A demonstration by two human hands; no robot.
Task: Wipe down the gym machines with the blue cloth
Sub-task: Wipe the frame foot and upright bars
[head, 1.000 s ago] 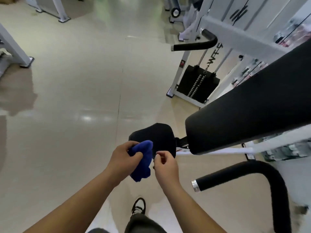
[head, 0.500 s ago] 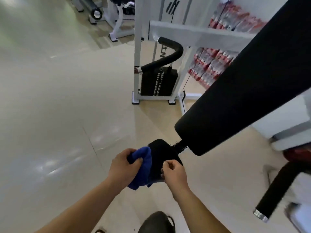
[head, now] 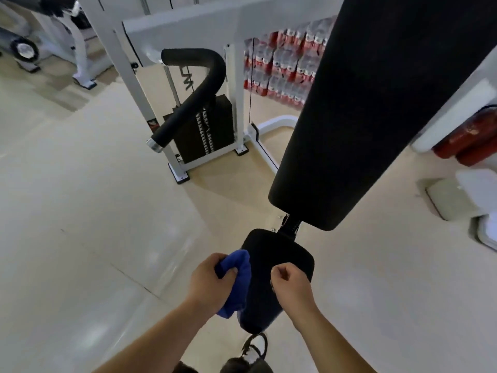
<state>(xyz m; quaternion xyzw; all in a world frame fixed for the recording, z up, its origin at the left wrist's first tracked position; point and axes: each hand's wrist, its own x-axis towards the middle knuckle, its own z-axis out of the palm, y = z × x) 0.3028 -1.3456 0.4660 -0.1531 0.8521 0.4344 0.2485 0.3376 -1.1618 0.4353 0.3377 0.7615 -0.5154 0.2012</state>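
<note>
Left grip (head: pixel 212 281) bunches our blue cloth (head: pixel 238 281) beside the seat pad (head: pixel 277 254), right grip (head: pixel 291 285) curled empty — we judge the wiping barely begun.

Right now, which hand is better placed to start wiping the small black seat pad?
Left. The left hand grips the blue cloth, which sits at the left edge of the seat pad. The right hand is curled over the pad with no cloth in it.

Lighting: bright, even, from overhead. Soft glare patches on the glossy floor (head: pixel 88 332), lower left. Faint shadow beneath the machine frame (head: pixel 188 22). Wide-angle bending at edges; upper-left corner blurred.
</note>
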